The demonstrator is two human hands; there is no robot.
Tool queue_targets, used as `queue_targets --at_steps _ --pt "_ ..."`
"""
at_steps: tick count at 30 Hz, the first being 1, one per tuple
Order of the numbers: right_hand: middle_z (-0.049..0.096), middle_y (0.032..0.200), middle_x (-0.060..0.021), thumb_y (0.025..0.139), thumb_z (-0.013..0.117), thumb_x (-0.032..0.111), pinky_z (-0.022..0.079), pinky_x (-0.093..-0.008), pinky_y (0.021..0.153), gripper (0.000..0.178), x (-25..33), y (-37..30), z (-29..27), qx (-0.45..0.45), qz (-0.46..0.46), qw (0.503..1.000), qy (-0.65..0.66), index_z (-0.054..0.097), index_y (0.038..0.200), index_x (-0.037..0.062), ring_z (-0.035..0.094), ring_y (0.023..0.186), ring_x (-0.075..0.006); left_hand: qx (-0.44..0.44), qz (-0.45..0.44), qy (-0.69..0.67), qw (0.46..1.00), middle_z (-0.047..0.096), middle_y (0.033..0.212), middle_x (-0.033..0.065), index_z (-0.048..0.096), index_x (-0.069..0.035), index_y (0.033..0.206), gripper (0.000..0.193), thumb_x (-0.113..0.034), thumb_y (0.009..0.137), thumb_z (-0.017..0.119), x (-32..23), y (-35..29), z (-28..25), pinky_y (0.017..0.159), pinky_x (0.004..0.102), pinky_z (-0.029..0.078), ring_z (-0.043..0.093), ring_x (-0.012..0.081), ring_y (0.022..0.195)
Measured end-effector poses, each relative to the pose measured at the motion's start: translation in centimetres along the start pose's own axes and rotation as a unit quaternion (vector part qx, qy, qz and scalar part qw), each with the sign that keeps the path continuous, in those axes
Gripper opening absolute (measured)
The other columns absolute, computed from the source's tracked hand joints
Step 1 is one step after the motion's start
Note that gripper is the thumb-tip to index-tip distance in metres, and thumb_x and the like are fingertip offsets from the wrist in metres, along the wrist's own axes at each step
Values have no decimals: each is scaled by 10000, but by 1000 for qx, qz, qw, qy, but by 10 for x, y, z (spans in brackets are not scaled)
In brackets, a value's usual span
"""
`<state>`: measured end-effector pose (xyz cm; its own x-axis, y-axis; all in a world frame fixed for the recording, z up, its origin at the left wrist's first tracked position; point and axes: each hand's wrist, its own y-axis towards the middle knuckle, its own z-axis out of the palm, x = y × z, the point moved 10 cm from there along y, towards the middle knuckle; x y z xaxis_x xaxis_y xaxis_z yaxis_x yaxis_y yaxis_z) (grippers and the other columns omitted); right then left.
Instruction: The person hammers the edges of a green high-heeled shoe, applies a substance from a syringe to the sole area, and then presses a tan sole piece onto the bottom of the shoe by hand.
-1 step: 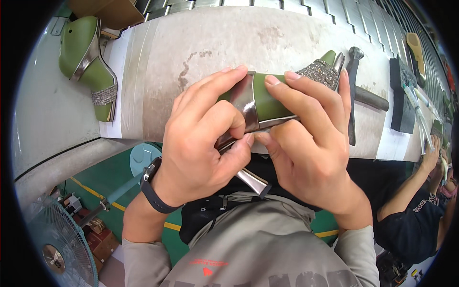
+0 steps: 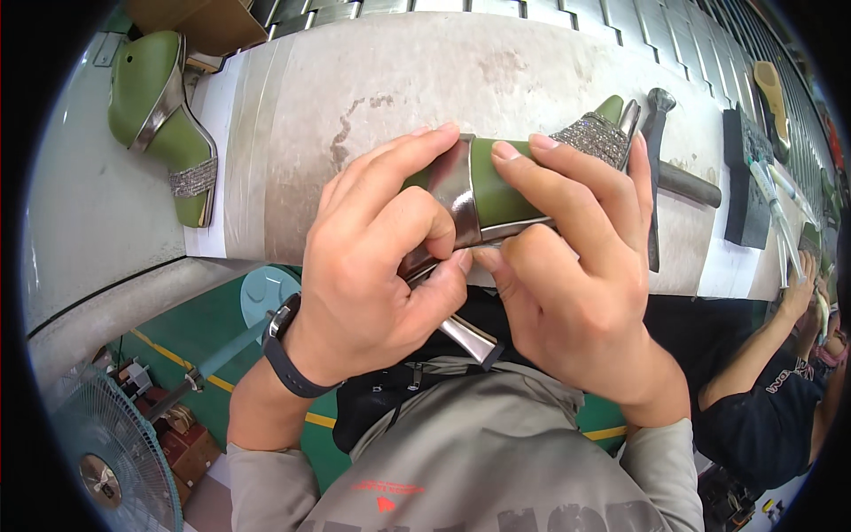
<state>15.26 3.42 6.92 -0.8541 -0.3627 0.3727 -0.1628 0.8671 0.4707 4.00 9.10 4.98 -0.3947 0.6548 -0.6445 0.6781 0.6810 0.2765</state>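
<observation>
Both my hands grip a high-heeled sandal on a green shoe last (image 2: 502, 182), lying on its side at the bench's near edge. A pewter metallic strap crosses the last, and a glittery band (image 2: 596, 139) sits toward its toe at the right. My left hand (image 2: 379, 239) wraps the heel end, thumb and forefinger pressed at the sole edge. My right hand (image 2: 576, 257) lays its fingers over the last, its thumb meeting the left thumb by the sole. Below the left hand the metallic heel (image 2: 470, 340) points toward me. My palms hide part of the sandal.
Another sandal on a green last (image 2: 160, 106) stands at the far left. Right of my hands lie a hammer (image 2: 658, 168), a dark block (image 2: 747, 177) and a yellow-handled tool (image 2: 769, 89). A co-worker's arm (image 2: 762, 332) reaches in at right. A fan (image 2: 106, 452) stands lower left.
</observation>
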Motion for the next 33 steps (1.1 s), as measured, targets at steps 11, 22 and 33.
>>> queue_targets --at_steps 11,22,33 --pt "694 1368 -126 690 913 140 321 -657 1203 365 -29 3 -17 66 -41 997 19 699 981 88 570 1382 -397 61 -54 -152 985 511 1578 204 503 20 1528 773 -104 842 837 26 0 -2 1240 406 356 485 296 1481" --pt "657 1408 -162 737 863 42 376 -617 1177 250 -21 -1 -12 40 -12 998 41 686 910 82 522 1408 -457 125 -40 -117 984 602 1436 157 554 1 1485 760 -100 804 874 15 30 21 1114 357 462 611 277 1264" --pt "655 1360 -176 865 756 46 513 -459 1037 453 -147 -56 -61 -61 149 987 12 707 1312 93 619 1243 -381 83 -30 -15 996 608 1423 226 479 42 1523 827 -206 841 875 6 24 23 1141 414 448 594 378 1324"
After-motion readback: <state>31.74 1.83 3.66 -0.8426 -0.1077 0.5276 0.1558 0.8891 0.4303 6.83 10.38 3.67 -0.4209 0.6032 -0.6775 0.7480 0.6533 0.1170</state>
